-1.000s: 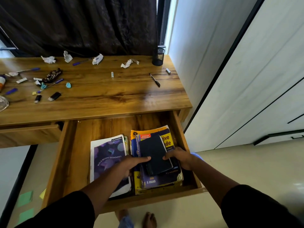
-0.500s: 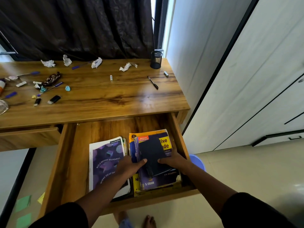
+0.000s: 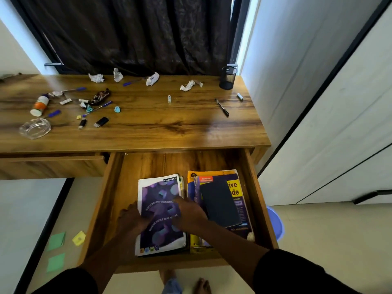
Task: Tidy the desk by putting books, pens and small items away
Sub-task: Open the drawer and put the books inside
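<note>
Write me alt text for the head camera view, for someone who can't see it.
Both hands, left hand and right hand, rest on a purple notebook lying in an open wooden drawer, beside a stack of books topped by a dark notebook. On the desk above lie pens, crumpled paper, a glass ashtray and a black mesh pen holder.

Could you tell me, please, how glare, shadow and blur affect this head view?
Head view: a pale glare patch sits on the wooden desk top; the open wooden drawer lies in shadow; both hands, left and right, are motion-blurred over the purple notebook; wide-angle bending curves the edges.
</note>
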